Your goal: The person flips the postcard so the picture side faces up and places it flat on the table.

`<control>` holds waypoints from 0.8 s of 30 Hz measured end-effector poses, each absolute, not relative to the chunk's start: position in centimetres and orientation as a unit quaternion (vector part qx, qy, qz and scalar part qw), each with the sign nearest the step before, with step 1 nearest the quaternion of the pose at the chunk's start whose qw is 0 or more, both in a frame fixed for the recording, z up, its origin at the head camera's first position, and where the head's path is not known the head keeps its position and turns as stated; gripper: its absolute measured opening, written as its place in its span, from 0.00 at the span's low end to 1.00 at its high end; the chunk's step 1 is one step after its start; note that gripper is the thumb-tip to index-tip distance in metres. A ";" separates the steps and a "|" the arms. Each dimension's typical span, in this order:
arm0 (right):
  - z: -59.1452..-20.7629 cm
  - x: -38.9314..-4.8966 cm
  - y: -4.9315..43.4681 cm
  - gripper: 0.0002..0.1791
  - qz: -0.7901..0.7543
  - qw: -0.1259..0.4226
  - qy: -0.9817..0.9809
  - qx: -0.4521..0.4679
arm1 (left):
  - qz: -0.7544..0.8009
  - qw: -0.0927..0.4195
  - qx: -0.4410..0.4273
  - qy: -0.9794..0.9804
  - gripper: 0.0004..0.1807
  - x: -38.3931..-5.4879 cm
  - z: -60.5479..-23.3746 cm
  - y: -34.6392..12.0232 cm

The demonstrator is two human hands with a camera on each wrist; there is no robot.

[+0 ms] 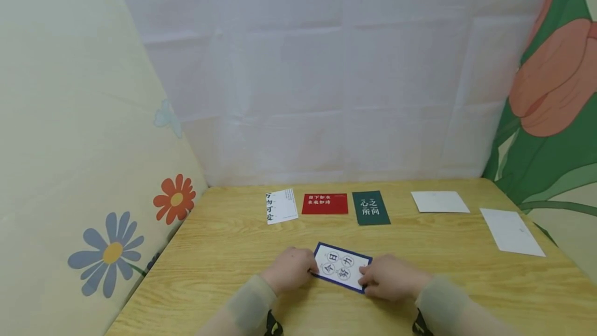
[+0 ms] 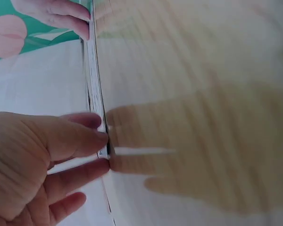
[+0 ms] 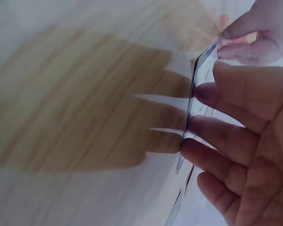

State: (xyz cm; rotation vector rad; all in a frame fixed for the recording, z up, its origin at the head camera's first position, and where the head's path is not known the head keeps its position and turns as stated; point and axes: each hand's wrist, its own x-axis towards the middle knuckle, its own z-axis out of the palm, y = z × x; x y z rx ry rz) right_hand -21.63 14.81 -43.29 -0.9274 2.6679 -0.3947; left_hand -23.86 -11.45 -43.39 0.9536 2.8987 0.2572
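A white postcard with a dark blue border [image 1: 337, 275] and circled black characters lies at a slant, low over the front middle of the table. My left hand [image 1: 293, 268] pinches its left end, the thumb at the edge. At the opposite end, my right hand [image 1: 394, 277] grips the card with thumb and fingers. Seen edge-on in the left wrist view, the card is a thin strip beside the left fingers [image 2: 82, 176]. In the right wrist view, several right fingertips [image 3: 191, 146] touch its edge. Whether the card rests fully on the wood cannot be told.
Behind the hands, a white card with black characters [image 1: 283, 206], a red card [image 1: 325, 209] and a green card [image 1: 370, 215] lie in a row on the wood-grain table [image 1: 224, 258]. Two plain white cards [image 1: 440, 203] lie at the right. A white cloth [image 1: 345, 92] hangs behind.
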 end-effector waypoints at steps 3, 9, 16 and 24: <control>-43.3 -21.3 14.2 0.14 -0.115 0.145 0.926 -0.328 | 0.050 0.028 0.312 0.949 0.08 -23.7 -43.3 -11.3; -43.2 -20.5 12.9 0.19 -0.059 0.132 0.927 -0.345 | 0.005 0.048 0.290 0.956 0.13 -23.2 -43.3 -10.6; -43.5 -19.8 11.4 0.21 -0.034 0.121 0.929 -0.348 | 0.027 0.061 0.239 0.969 0.20 -22.5 -43.3 -9.7; -43.7 -19.3 11.0 0.21 -0.051 0.120 0.917 -0.378 | 0.035 0.074 0.209 0.975 0.25 -22.5 -43.2 -9.5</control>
